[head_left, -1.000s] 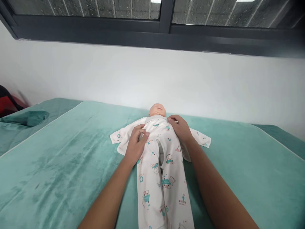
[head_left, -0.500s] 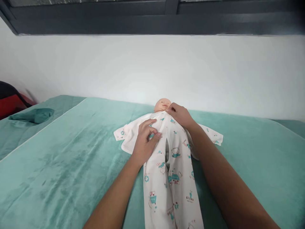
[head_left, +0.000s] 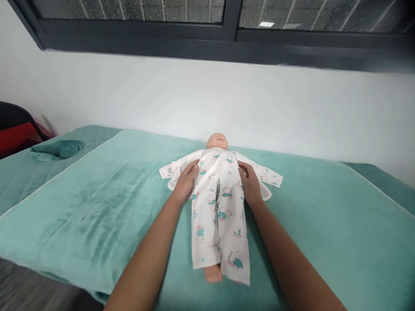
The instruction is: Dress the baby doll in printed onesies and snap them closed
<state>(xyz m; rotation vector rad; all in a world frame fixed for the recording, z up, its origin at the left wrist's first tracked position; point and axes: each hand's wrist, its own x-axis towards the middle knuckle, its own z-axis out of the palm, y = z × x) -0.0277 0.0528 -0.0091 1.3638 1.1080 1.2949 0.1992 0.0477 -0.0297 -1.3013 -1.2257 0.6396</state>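
Note:
A baby doll lies on its back on a green-covered bed, head toward the wall. It wears a white printed baby shirt with the sleeves spread out. White printed baby trousers cover its front up to the chest. One bare foot shows below a trouser leg; the other is hidden. At the trousers' upper left side, my left hand is closed, its fingertips against the cloth. My right hand holds the opposite side with bent fingers, partly hiding the shirt.
The green bed cover spreads wide around the doll. A white wall and a dark window frame stand behind. At far left are a folded green cloth and a red and black object. Floor shows at lower left.
My right hand has left the doll's neck and moved down to the trousers' right side. My left hand has shifted from the front to the left side. The view shows more of the legs.

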